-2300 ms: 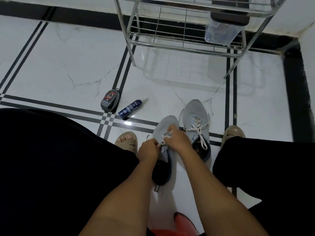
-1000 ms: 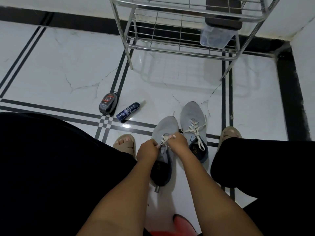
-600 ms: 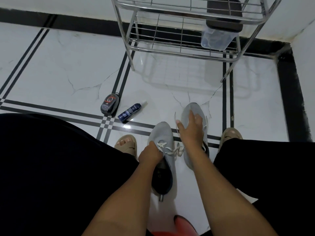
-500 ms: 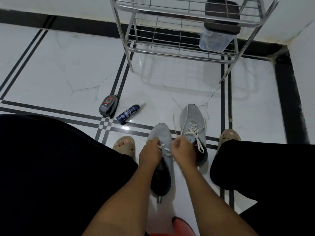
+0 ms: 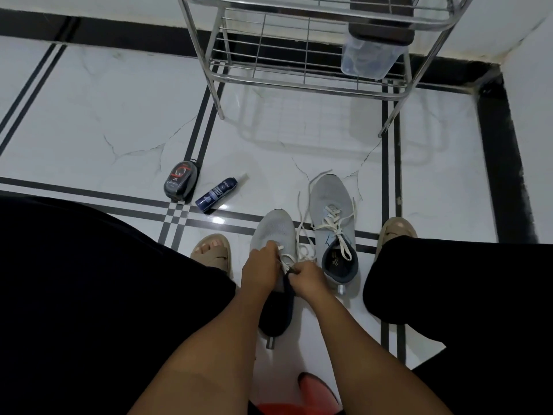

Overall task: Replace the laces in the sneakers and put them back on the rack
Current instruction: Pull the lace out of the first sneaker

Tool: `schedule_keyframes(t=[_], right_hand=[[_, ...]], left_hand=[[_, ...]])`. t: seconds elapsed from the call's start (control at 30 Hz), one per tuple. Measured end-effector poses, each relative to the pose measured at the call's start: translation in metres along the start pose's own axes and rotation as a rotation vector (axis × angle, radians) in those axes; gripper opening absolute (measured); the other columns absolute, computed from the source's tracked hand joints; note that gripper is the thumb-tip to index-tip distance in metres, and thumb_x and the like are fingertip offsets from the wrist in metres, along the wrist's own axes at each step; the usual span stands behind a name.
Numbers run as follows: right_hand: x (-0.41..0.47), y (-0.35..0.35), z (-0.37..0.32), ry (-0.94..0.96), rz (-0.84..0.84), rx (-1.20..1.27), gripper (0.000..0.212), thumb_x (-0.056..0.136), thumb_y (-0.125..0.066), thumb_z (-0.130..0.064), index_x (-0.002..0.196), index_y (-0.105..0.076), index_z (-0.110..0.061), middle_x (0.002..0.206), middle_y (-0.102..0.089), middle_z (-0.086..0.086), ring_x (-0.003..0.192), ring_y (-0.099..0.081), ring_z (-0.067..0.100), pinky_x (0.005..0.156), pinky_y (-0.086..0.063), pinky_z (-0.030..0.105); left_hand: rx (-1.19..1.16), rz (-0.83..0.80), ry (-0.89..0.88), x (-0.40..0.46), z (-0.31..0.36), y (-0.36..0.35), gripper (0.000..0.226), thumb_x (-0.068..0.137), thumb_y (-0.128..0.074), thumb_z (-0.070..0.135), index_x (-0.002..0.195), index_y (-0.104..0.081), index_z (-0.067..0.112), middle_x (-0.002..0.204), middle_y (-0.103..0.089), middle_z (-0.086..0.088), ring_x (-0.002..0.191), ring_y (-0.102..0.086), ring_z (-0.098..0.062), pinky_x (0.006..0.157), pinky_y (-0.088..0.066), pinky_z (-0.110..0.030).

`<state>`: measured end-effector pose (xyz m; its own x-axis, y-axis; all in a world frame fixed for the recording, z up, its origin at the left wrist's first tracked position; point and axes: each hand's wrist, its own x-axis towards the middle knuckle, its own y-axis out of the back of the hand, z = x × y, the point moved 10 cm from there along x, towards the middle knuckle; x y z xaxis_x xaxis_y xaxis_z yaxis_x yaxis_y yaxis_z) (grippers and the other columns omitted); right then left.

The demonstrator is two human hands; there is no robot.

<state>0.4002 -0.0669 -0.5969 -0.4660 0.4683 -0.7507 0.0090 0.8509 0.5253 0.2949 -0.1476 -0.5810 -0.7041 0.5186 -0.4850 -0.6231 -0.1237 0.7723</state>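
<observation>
Sneakers lie side by side on the white floor (image 5: 119, 115) in the lower centre of the frame, toes toward the top; the near sneaker (image 5: 273, 232) sits between the person's knees, its dark heel opening toward the bottom edge; the far sneaker (image 5: 332, 217) lies just to its right and a little higher, apart from both hands, with its white lace (image 5: 330, 223) threaded through the eyelets and loose ends trailing over the floor on either side; the left hand (image 5: 261, 269) rests on the near sneaker's tongue area with fingers curled, pinching a white lace end (image 5: 282, 259); the right hand (image 5: 306, 280) meets it from the right, fingers curled and pinching the same lace just beside the left fingertips; more of that lace loops loosely toward the gap between the two shoes; a metal rack (image 5: 299, 70) stands at the top centre, a clear box (image 5: 368, 62) with a dark lid on its lower shelf at the right; a polish tin (image 5: 181, 181) and a blue bottle (image 5: 218, 191) lie on the floor at centre left, near each other but apart; beige sandals (image 5: 214, 253) show beside the shoes, one at each side; black clothing fills the lower left and right.
</observation>
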Motion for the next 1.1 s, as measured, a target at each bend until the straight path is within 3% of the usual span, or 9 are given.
schedule_keyframes(t=[0.17, 0.4, 0.53, 0.6, 0.7, 0.8, 0.9, 1.0, 1.1], right_hand=[[0.01, -0.008, 0.012, -0.054, -0.006, 0.142, 0.019, 0.079, -0.054, -0.016, 0.087, -0.071, -0.01, 0.092, -0.07, 0.015, 0.088, -0.067, 0.034, 0.08, -0.058, 0.046], [0.01, -0.007, 0.013, -0.067, -0.014, 0.177, 0.012, 0.077, -0.054, -0.012, 0.075, -0.066, -0.011, 0.085, -0.067, 0.016, 0.086, -0.066, 0.037, 0.076, -0.058, 0.051], [0.007, 0.002, 0.029, -0.165, -0.006, 0.318, 0.012, 0.086, -0.056, -0.011, 0.088, -0.067, -0.006, 0.099, -0.067, 0.017, 0.091, -0.064, 0.034, 0.081, -0.057, 0.052], [0.009, 0.008, 0.025, -0.156, 0.0, 0.316, 0.022, 0.088, -0.056, -0.015, 0.103, -0.067, -0.004, 0.11, -0.066, 0.018, 0.099, -0.063, 0.035, 0.085, -0.056, 0.05], [0.009, 0.02, 0.005, -0.048, 0.029, 0.115, 0.02, 0.089, -0.053, -0.021, 0.099, -0.07, -0.015, 0.105, -0.068, 0.011, 0.098, -0.062, 0.033, 0.084, -0.053, 0.036], [0.009, 0.019, -0.005, 0.011, 0.021, 0.044, 0.02, 0.091, -0.053, -0.02, 0.098, -0.07, -0.016, 0.106, -0.068, 0.012, 0.099, -0.062, 0.032, 0.084, -0.052, 0.034], [0.01, 0.016, -0.008, 0.037, 0.022, 0.009, 0.021, 0.091, -0.053, -0.019, 0.101, -0.07, -0.017, 0.108, -0.068, 0.012, 0.103, -0.062, 0.033, 0.085, -0.051, 0.033], [0.009, 0.014, -0.009, 0.052, 0.028, 0.001, 0.02, 0.09, -0.053, -0.017, 0.099, -0.071, -0.017, 0.106, -0.068, 0.012, 0.102, -0.062, 0.033, 0.082, -0.05, 0.031], [0.013, 0.017, -0.004, 0.037, 0.032, 0.054, 0.018, 0.09, -0.054, -0.018, 0.096, -0.07, -0.015, 0.102, -0.069, 0.013, 0.098, -0.062, 0.033, 0.081, -0.052, 0.032]], left_hand=[[-0.013, -0.025, -0.017, 0.006, -0.002, -0.006, 0.012, 0.089, -0.05, 0.016, 0.098, -0.056, 0.022, 0.099, -0.063, 0.0, 0.095, -0.051, -0.022, 0.072, -0.046, -0.036], [0.099, -0.121, -0.069, 0.01, 0.0, -0.019, 0.021, 0.093, -0.05, 0.025, 0.104, -0.065, 0.015, 0.108, -0.056, -0.006, 0.102, -0.052, -0.026, 0.075, -0.042, -0.032], [-0.661, -0.04, 0.296, 0.005, -0.041, 0.005, 0.026, 0.088, -0.044, 0.019, 0.062, -0.048, 0.012, 0.057, -0.048, -0.004, 0.054, -0.046, -0.017, 0.05, -0.037, -0.023], [-0.942, -0.04, 0.481, 0.001, -0.061, -0.002, 0.035, 0.089, -0.044, 0.032, 0.058, -0.045, 0.017, 0.051, -0.044, 0.001, 0.053, -0.041, -0.015, 0.054, -0.034, -0.024], [-0.406, -0.235, 0.403, 0.009, -0.045, 0.0, 0.045, 0.089, -0.053, 0.054, 0.074, -0.06, 0.011, 0.074, -0.056, -0.008, 0.078, -0.057, -0.025, 0.07, -0.044, -0.031], [0.021, -0.024, 0.101, 0.018, -0.021, 0.014, 0.027, 0.085, -0.06, 0.043, 0.092, -0.066, 0.018, 0.104, -0.056, -0.008, 0.101, -0.057, -0.029, 0.084, -0.049, -0.038], [0.03, 0.156, -0.063, 0.007, -0.004, 0.017, 0.02, 0.086, -0.06, 0.036, 0.102, -0.067, 0.026, 0.122, -0.049, 0.0, 0.113, -0.048, -0.024, 0.091, -0.044, -0.039], [0.143, 0.095, -0.06, 0.014, -0.004, 0.001, 0.021, 0.087, -0.059, 0.037, 0.104, -0.071, 0.03, 0.13, -0.047, 0.009, 0.121, -0.043, -0.019, 0.1, -0.034, -0.037], [-0.349, 0.085, 0.207, 0.026, -0.028, 0.007, 0.018, 0.085, -0.065, 0.032, 0.092, -0.071, 0.016, 0.105, -0.06, 0.002, 0.095, -0.055, -0.023, 0.09, -0.046, -0.038]])
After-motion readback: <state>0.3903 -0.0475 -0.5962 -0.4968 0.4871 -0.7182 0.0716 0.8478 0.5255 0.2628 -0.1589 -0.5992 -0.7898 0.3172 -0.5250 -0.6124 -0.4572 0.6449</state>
